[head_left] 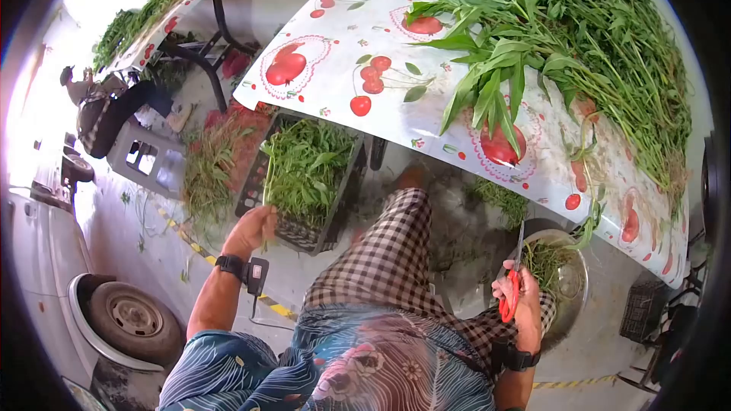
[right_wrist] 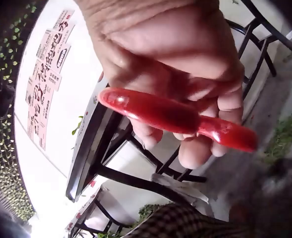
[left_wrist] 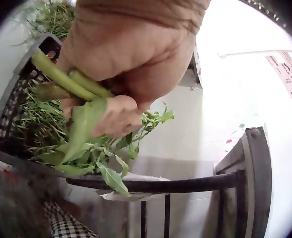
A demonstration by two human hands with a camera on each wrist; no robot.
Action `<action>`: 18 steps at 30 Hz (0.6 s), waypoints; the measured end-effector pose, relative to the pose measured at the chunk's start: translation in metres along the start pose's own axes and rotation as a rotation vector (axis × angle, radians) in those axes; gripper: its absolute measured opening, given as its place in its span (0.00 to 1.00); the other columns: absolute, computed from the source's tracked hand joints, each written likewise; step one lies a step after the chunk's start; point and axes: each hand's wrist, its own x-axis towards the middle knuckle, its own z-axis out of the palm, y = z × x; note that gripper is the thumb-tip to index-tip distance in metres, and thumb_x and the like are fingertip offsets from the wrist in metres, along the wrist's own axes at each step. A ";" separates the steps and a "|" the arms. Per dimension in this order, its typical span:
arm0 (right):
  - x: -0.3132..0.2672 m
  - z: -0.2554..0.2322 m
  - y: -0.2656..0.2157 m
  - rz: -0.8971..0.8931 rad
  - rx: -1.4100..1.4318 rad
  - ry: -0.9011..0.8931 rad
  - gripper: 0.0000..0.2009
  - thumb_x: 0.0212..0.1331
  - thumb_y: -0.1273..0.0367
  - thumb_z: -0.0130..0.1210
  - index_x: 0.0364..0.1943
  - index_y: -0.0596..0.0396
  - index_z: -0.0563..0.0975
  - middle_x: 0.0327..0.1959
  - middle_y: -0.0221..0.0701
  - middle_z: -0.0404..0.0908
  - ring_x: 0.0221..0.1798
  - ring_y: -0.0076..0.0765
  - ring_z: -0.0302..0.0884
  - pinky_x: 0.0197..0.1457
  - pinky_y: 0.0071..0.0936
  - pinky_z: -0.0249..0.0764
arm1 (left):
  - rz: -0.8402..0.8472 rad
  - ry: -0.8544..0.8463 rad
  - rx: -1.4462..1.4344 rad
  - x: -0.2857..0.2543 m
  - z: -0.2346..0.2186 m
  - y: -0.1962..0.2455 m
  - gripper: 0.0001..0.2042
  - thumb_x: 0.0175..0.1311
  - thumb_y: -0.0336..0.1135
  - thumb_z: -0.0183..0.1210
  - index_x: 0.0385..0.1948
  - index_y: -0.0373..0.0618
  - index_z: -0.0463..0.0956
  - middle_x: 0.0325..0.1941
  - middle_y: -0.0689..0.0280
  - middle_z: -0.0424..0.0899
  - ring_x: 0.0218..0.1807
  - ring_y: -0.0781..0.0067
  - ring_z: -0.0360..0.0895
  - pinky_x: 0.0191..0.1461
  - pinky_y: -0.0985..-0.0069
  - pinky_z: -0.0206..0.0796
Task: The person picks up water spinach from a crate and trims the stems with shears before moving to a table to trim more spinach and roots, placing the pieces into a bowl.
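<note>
Over the near left edge of a dark plastic crate [head_left: 293, 237], my left hand [head_left: 250, 232] grips a few leafy green stems. Their thick cut ends [left_wrist: 61, 79] poke out of the fist in the left wrist view, and leaves droop below the fingers. Leafy greens [head_left: 304, 167] fill the crate. My right hand [head_left: 525, 297] holds red-handled scissors [head_left: 512, 301], blades pointing up and away from me. Seen from the right wrist, the red handles [right_wrist: 156, 111] lie across the fingers. Beside that hand is a metal basin [head_left: 577, 293] with stem trimmings [head_left: 542, 262] in it.
A table with a fruit-print cloth [head_left: 327, 38] stands ahead, carrying a large heap of leafy stems [head_left: 586, 46]. Stalks [head_left: 209, 160] litter the floor left of the crate, near a grey plastic stool [head_left: 148, 156]. Another person [head_left: 106, 110] is at a far-left table. A vehicle wheel [head_left: 133, 316] is at lower left.
</note>
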 end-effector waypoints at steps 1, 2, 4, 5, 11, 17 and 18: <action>-0.001 0.000 0.000 0.005 0.019 -0.002 0.17 0.55 0.74 0.55 0.49 0.57 0.68 0.27 0.31 0.75 0.27 0.23 0.74 0.30 0.19 0.72 | 0.010 0.018 0.009 -0.004 0.005 0.001 0.07 0.64 0.38 0.47 0.29 0.48 0.70 0.19 0.74 0.70 0.15 0.84 0.62 0.16 0.85 0.55; -0.002 -0.001 0.000 0.009 0.038 -0.005 0.16 0.55 0.74 0.55 0.49 0.57 0.68 0.27 0.31 0.75 0.26 0.23 0.74 0.30 0.18 0.72 | 0.019 0.036 0.018 -0.007 0.009 0.003 0.06 0.64 0.37 0.47 0.29 0.48 0.70 0.19 0.74 0.70 0.15 0.85 0.62 0.16 0.85 0.55; -0.001 0.002 -0.003 0.015 -0.009 -0.003 0.17 0.55 0.74 0.55 0.49 0.58 0.68 0.27 0.30 0.75 0.27 0.23 0.74 0.30 0.18 0.72 | 0.014 0.034 0.002 -0.003 0.012 0.002 0.06 0.64 0.37 0.47 0.30 0.48 0.70 0.20 0.74 0.70 0.15 0.84 0.62 0.16 0.85 0.55; 0.000 0.004 -0.003 0.019 -0.023 -0.007 0.17 0.55 0.74 0.55 0.49 0.58 0.68 0.27 0.30 0.75 0.28 0.23 0.75 0.30 0.18 0.73 | 0.016 0.040 0.001 -0.004 0.011 0.005 0.06 0.64 0.36 0.46 0.30 0.48 0.70 0.20 0.74 0.70 0.15 0.84 0.62 0.16 0.85 0.55; 0.007 0.007 0.010 0.022 -0.067 -0.050 0.17 0.54 0.74 0.56 0.49 0.57 0.69 0.29 0.29 0.74 0.30 0.24 0.76 0.30 0.18 0.74 | 0.126 0.041 -0.023 -0.009 0.013 0.010 0.06 0.65 0.36 0.48 0.36 0.45 0.68 0.27 0.69 0.75 0.19 0.79 0.67 0.20 0.81 0.63; 0.008 0.009 0.012 0.033 -0.127 -0.052 0.17 0.55 0.72 0.56 0.49 0.57 0.69 0.29 0.29 0.74 0.30 0.25 0.76 0.31 0.19 0.74 | 0.219 -0.035 -0.021 -0.002 -0.003 0.008 0.04 0.63 0.33 0.49 0.32 0.44 0.70 0.26 0.69 0.73 0.23 0.79 0.69 0.21 0.82 0.62; 0.008 0.009 0.013 0.039 -0.126 -0.047 0.17 0.55 0.71 0.56 0.49 0.57 0.69 0.29 0.29 0.75 0.30 0.25 0.76 0.31 0.19 0.73 | 0.218 -0.051 -0.020 -0.001 -0.004 0.008 0.04 0.63 0.32 0.49 0.31 0.45 0.69 0.26 0.69 0.73 0.22 0.80 0.69 0.21 0.83 0.61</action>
